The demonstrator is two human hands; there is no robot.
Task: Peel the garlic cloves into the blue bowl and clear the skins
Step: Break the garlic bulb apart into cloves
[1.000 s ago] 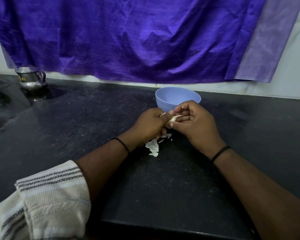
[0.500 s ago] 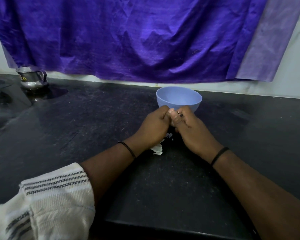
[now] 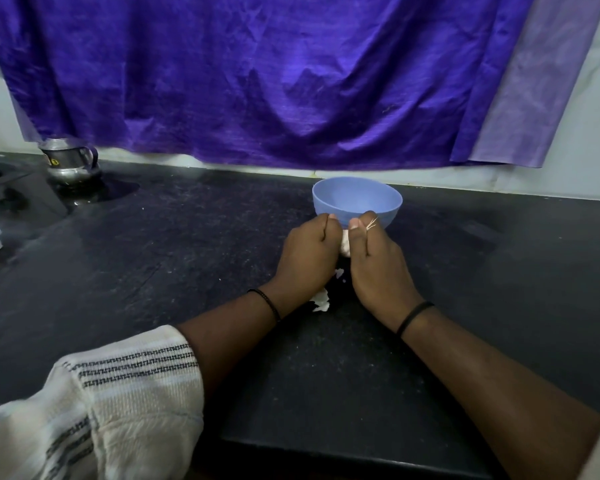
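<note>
Both hands have closed up at frame centre: left hand (image 3: 309, 252) and right hand (image 3: 374, 258), fingers clamped on a garlic clove (image 3: 345, 244) just before the blue bowl (image 3: 357, 199); skins (image 3: 321, 303) on the worktop (image 3: 187, 254) suggest peeling continues.

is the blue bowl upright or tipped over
Upright: the blue bowl sits on the counter with its open rim facing up, just behind both hands.

I can barely see the garlic clove (image 3: 345, 244), mostly hidden between my left hand (image 3: 307, 258) and right hand (image 3: 378, 261); skins (image 3: 321, 303) partly under my wrist.
</note>
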